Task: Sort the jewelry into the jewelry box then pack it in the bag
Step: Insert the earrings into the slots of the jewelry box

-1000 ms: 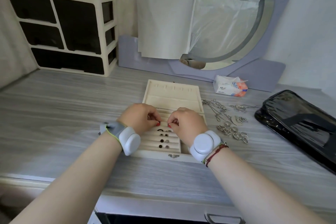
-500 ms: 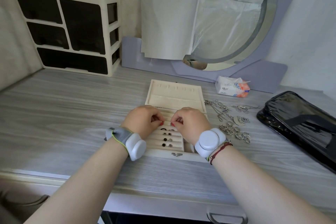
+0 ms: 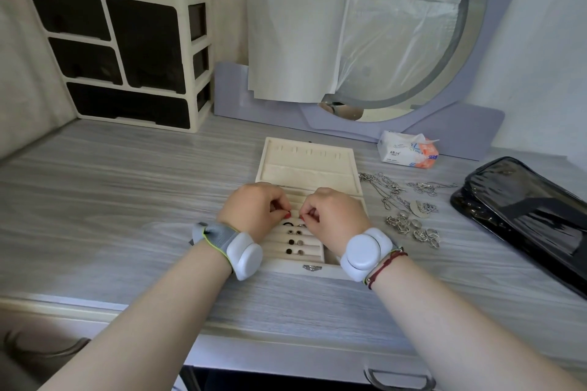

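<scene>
- Grey wood-grain tabletop (image 3: 111, 200) is carrying everything, with a cream jewelry box (image 3: 317, 168) sitting open near its middle, lid lying flat behind the tray.
- Small rings and studs (image 3: 293, 242) are sitting in pairs in the padded rows at the front left of the jewelry box.
- Left hand (image 3: 254, 211) is hovering over the jewelry box's upper rows, fingers curled and tips drawn together; whether it is pinching a piece, I cannot tell.
- Right hand (image 3: 333, 216) is mirroring it just beside, fingertips curled down at a row where a ring is showing; a grasp cannot be told.
- Both wrists are wearing white round trackers (image 3: 362, 252), and a red cord bracelet (image 3: 386, 267) is circling the right one.
- Loose silver rings (image 3: 413, 228) are lying in a cluster just right of the jewelry box, with tangled chains (image 3: 390, 190) spreading behind them.
- Black glossy bag (image 3: 524, 209) is lying flat farther right of the jewelry box, beyond the loose pieces.
- Tissue pack (image 3: 406, 152) is resting behind and right of the jewelry box.
- Round mirror (image 3: 428, 73), mostly covered by white paper (image 3: 301, 25), is standing behind the jewelry box.
- Cream drawer organizer (image 3: 127, 41) is standing behind and left of the jewelry box.
</scene>
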Motion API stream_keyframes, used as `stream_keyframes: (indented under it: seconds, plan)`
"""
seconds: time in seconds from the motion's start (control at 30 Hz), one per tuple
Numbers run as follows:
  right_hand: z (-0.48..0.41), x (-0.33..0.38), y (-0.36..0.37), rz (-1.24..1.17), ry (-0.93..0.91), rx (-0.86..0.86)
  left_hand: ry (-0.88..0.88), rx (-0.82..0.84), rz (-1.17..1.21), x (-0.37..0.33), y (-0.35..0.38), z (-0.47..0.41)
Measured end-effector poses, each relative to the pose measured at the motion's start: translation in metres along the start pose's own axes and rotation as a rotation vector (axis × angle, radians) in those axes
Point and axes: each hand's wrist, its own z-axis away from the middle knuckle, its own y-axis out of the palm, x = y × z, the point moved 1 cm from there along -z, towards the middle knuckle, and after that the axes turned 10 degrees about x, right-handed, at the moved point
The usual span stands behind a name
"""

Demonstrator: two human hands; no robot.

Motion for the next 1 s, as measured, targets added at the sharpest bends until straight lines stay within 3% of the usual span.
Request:
stream_keyframes:
  seconds: [0.77,1.0]
  plan:
    - [0.004,-0.006,0.007,0.127,-0.150,0.045,0.129,-0.066,-0.111,-0.002,0.003,0.009]
    - [0.019,-0.008,0.009,0.154,-0.235,-0.022,0.119,-0.021,-0.171,-0.001,0.003,0.009]
